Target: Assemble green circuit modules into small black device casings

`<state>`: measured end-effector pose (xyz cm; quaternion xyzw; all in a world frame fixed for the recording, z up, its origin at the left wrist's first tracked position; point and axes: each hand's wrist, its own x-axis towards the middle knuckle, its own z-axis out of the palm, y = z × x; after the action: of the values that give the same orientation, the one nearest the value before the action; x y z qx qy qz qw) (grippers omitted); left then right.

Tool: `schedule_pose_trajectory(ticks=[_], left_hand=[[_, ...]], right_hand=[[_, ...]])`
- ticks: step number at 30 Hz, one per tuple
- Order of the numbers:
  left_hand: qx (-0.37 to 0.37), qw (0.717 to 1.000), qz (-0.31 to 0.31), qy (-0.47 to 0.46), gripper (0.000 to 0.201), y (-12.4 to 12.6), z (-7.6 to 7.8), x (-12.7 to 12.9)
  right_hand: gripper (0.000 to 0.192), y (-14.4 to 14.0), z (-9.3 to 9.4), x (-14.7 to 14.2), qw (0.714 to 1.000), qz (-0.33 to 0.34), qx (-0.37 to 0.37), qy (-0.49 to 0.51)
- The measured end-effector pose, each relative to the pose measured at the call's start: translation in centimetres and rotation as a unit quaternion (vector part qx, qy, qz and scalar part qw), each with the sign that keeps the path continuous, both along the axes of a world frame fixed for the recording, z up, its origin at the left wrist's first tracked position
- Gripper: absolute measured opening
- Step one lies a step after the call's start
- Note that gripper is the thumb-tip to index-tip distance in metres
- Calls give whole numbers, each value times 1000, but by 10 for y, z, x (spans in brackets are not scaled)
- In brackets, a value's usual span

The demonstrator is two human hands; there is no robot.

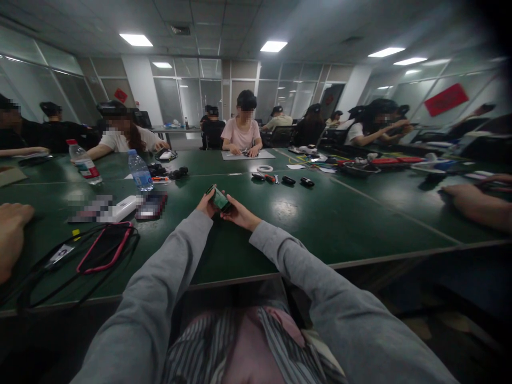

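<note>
From the head camera, you hold a small green board (220, 198) between both hands, out over the green table (360, 224) at arm's length. Your left hand (208, 204) comes in from the left with its fingers curled round the near left edge of the board, thumb on top, so the piece is pinched rather than cradled. Your right hand (239, 215) meets it from the other side, fingers closed on the right edge with the thumb pressing the face; that two-sided grip likely keeps the flat face turned up toward you for a look. The board sits just between your fingertips, clear of the tabletop as far as I can tell.

Beyond your fingers lie a roll of white tape (264, 168) and some small black parts (297, 181). Off to the left of your left fingers stand two water bottles (140, 170), and nearer you a red-edged cable loop (104, 250). Another person's hand (12, 234) rests at the far left edge, well apart from yours.
</note>
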<state>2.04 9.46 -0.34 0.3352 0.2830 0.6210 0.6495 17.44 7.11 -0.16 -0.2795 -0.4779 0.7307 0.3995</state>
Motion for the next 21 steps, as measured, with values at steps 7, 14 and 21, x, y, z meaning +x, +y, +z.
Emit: schedule_pose_trajectory(ticks=[7, 14, 21], left_hand=[[-34, 998, -45, -28, 43, -7, 12, 13], [-71, 992, -106, 0, 54, -14, 12, 23], [-79, 996, -21, 30, 47, -6, -2, 25]], right_hand=[[53, -8, 0, -1, 998, -39, 13, 48], [71, -6, -3, -1, 980, -130, 146, -39], [75, -7, -5, 3, 955, -79, 251, -136]])
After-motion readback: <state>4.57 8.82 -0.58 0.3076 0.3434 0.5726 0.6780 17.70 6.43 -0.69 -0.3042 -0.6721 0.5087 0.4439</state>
